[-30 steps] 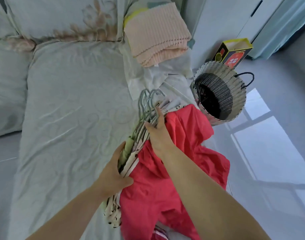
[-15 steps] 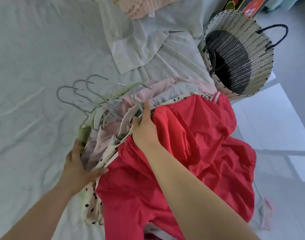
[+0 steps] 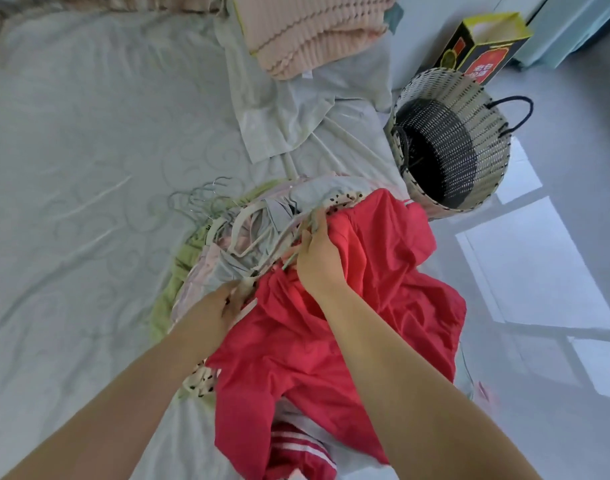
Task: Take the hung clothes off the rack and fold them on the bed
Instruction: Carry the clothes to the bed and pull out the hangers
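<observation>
A pile of clothes on hangers lies on the bed (image 3: 89, 150) near its right edge. On top is a red garment (image 3: 372, 306) with white stripes at its lower hem. Under it are a grey garment (image 3: 248, 244), a pink one, a green one (image 3: 179, 271) and a cream black-dotted one (image 3: 201, 377). Several wire hanger hooks (image 3: 201, 199) stick out to the left. My right hand (image 3: 319, 261) pinches a hanger at the red garment's collar. My left hand (image 3: 224, 306) grips the dotted fabric at the red garment's left edge.
A folded pink blanket (image 3: 310, 29) lies on a pale sheet at the head of the bed. A woven basket (image 3: 452, 147) with dark handles stands on the floor beside the bed, with a yellow and black bag (image 3: 480, 46) behind it.
My left hand has moved right along the pile to the red garment's edge. My right hand has curled onto a hanger at the collar. The view has tilted up.
</observation>
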Available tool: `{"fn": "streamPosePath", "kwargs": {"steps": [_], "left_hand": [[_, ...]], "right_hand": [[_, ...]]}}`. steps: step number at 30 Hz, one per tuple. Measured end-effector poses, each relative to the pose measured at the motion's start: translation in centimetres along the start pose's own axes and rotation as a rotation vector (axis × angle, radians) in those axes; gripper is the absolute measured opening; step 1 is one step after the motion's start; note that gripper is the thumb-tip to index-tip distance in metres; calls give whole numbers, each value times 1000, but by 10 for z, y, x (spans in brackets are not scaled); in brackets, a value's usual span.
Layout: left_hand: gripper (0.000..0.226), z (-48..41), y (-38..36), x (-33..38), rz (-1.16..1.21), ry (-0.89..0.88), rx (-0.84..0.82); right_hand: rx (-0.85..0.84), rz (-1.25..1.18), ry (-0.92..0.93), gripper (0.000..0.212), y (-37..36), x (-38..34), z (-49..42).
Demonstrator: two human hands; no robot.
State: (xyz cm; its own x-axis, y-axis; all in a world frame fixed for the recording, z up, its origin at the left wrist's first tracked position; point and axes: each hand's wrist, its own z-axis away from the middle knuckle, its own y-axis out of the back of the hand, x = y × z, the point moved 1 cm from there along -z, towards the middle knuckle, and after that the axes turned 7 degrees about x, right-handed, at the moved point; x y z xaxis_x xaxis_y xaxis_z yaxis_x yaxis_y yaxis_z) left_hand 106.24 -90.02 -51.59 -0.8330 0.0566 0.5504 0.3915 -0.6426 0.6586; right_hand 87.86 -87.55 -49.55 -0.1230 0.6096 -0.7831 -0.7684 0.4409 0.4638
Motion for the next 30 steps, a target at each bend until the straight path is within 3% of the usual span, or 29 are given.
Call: {"fn": "streamPosePath", "kwargs": {"steps": [2, 5, 10, 11, 14, 20, 23, 26, 30], "left_hand": [[54, 11, 9, 10, -54, 6, 124], [62, 27, 23, 31, -18, 36, 169], [63, 46, 38, 69, 134, -132, 118], [63, 51, 41, 79, 169, -171, 90], [59, 73, 56, 113, 204, -389, 56], [66, 134, 114, 190, 240, -927, 147], [58, 167, 136, 216, 113, -1139, 238], [29, 188, 153, 222, 18, -1220, 380], [16, 184, 159, 200, -125, -1122, 300]], "right_hand": [[-2, -224, -36, 57, 22, -4, 19], [91, -265, -46, 55, 64, -6, 38], [217, -199, -143, 10, 124, -1, 75], [226, -210, -152, 16, 133, -5, 90], [251, -219, -145, 30, 156, -25, 148], [346, 105, 150, 40, 186, -98, 252], [368, 162, 321, 32, 188, -134, 284], [473, 188, 407, 28, 186, -149, 296], [499, 198, 321, 9, 172, -130, 287]]}}
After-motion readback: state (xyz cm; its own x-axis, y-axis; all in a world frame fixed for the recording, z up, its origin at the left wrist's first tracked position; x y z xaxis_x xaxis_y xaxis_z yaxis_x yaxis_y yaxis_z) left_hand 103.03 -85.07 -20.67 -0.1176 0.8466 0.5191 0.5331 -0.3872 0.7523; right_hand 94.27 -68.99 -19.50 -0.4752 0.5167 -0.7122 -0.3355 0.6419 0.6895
